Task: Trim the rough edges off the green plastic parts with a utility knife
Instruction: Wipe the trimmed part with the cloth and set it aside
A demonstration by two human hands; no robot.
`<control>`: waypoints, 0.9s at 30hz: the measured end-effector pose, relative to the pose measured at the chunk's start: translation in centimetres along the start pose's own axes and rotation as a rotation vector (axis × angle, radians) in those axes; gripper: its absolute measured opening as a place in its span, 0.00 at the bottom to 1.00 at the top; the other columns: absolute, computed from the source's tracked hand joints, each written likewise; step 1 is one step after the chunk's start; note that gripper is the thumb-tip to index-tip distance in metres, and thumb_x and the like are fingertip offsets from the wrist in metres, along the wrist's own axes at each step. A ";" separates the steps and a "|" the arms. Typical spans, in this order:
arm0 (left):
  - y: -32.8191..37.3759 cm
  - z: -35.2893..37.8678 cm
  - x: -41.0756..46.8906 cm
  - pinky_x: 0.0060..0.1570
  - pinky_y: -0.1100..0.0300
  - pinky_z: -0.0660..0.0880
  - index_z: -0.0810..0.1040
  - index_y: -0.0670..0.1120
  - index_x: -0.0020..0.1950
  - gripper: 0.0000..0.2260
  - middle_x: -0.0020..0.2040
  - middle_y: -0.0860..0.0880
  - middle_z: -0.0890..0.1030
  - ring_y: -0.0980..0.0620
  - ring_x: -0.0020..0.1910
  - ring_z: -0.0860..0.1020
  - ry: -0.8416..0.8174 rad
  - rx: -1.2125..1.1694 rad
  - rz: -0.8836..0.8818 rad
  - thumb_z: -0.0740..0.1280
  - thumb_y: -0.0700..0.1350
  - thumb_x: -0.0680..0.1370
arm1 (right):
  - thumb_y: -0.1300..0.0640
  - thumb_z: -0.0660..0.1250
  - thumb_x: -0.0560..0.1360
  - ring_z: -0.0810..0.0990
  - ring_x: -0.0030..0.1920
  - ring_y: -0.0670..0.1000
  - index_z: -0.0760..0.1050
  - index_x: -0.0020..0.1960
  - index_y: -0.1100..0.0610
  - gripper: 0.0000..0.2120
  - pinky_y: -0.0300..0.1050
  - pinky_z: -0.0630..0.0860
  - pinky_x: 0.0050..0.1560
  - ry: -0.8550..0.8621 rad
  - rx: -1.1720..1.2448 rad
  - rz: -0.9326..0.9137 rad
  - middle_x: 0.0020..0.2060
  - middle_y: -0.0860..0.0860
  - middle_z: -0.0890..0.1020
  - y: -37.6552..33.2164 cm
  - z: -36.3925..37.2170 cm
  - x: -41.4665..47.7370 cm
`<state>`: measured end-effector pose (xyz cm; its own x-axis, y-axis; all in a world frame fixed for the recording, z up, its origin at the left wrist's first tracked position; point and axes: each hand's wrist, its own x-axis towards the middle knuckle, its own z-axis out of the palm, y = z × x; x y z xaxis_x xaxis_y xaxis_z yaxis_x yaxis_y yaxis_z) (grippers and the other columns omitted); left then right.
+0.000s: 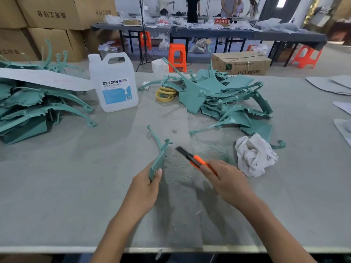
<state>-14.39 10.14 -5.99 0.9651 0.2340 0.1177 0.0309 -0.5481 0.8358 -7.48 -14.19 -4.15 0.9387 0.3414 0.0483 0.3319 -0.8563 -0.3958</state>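
Two hands work near the table's [76, 186] front edge: left hand [150, 182] pinches the curved green plastic part [160, 152] by its lower end, right hand [226, 179] grips the orange-and-black utility knife [191, 157], tip just beside the part. Slip risk: the thin part may flex, sending the blade toward the left hand.

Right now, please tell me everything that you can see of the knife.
The knife has an orange body and a black front section, plastic by its look. It is blurred, so I cannot make out the blade. The right hand grips its rear end. It hangs above the table, pointing forward and left toward the green part in the left hand, without touching it.
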 end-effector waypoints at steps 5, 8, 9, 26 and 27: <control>1.8 -0.5 -0.8 0.34 0.70 0.68 0.62 0.73 0.56 0.15 0.44 0.68 0.77 0.63 0.39 0.76 0.037 -0.017 0.031 0.60 0.49 0.84 | 0.44 0.58 0.82 0.77 0.59 0.61 0.81 0.62 0.47 0.17 0.56 0.69 0.59 0.297 -0.316 -0.186 0.60 0.53 0.81 2.1 -0.6 -0.7; 2.8 -1.2 -1.3 0.33 0.61 0.66 0.61 0.71 0.54 0.12 0.41 0.67 0.76 0.60 0.36 0.76 0.028 0.019 0.022 0.59 0.52 0.84 | 0.43 0.62 0.82 0.65 0.73 0.61 0.75 0.69 0.44 0.17 0.60 0.58 0.70 0.457 -0.212 0.104 0.71 0.54 0.71 5.1 -3.1 0.8; 3.1 -1.4 -1.4 0.33 0.58 0.66 0.61 0.70 0.54 0.10 0.39 0.66 0.76 0.59 0.35 0.75 0.013 0.032 0.023 0.58 0.53 0.84 | 0.41 0.63 0.81 0.61 0.75 0.59 0.72 0.71 0.41 0.19 0.59 0.55 0.72 0.395 -0.173 0.206 0.74 0.53 0.68 6.2 -3.7 1.2; 7.0 -1.2 -3.3 0.31 0.68 0.66 0.73 0.59 0.37 0.14 0.30 0.59 0.75 0.50 0.32 0.74 0.078 0.162 0.149 0.61 0.45 0.80 | 0.49 0.59 0.84 0.72 0.63 0.48 0.73 0.60 0.54 0.11 0.36 0.66 0.63 0.681 0.410 -0.550 0.61 0.53 0.72 -10.8 -4.9 -3.3; 7.5 -1.3 -3.8 0.31 0.68 0.66 0.72 0.62 0.38 0.14 0.29 0.62 0.75 0.52 0.32 0.73 0.059 0.161 0.179 0.61 0.46 0.80 | 0.49 0.59 0.83 0.73 0.58 0.50 0.73 0.58 0.56 0.11 0.37 0.67 0.58 0.674 0.405 -0.542 0.57 0.53 0.75 -11.2 -5.0 -2.5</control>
<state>-18.18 6.16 0.49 0.9421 0.1655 0.2918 -0.0940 -0.7048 0.7032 -13.08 -7.37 4.79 0.5652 0.2484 0.7867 0.7984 -0.4047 -0.4458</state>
